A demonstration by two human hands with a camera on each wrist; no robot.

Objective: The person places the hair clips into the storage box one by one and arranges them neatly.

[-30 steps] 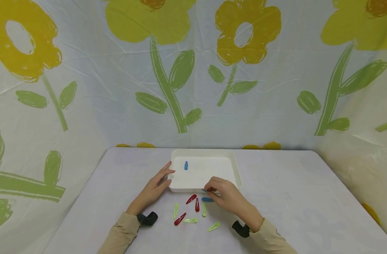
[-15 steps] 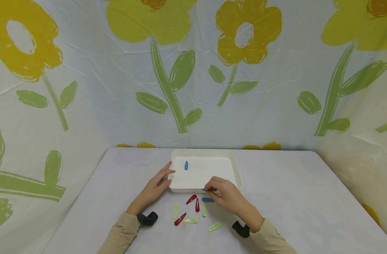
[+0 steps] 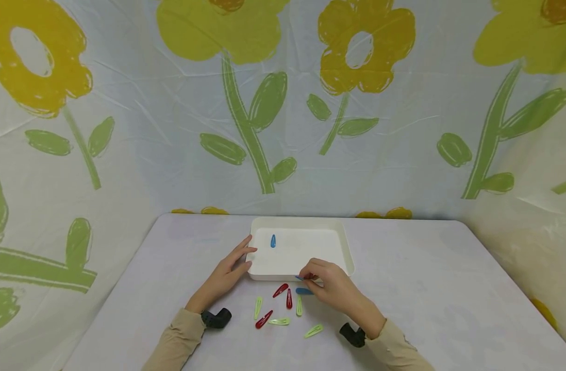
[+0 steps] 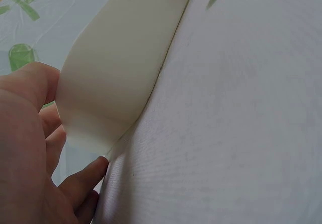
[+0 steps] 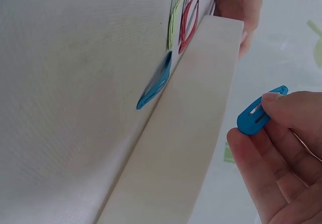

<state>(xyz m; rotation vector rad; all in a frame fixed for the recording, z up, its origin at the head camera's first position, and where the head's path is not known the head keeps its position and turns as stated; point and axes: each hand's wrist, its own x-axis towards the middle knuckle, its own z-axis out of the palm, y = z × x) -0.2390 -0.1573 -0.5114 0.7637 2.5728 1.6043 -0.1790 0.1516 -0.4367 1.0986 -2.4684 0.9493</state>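
Note:
A blue snap hair clip (image 5: 254, 116) is pinched between thumb and fingers of my right hand (image 3: 327, 282), over the near edge of a white tray (image 3: 349, 252). My left hand (image 3: 225, 270) rests at the tray's left side, its fingers spread along the rim and wall. Inside the tray, toward the back left, lies one blue hair clip (image 3: 273, 241). Another blue clip (image 5: 156, 83) lies on the table just in front of the tray, partly under my right hand in the head view.
Red hair clips (image 3: 263, 319) and several light green clips (image 3: 314, 331) are scattered on the table before the tray, between my forearms. A black wrist camera (image 3: 352, 335) sits on each wrist. A flower-printed curtain (image 3: 394, 165) stands behind and beside the table.

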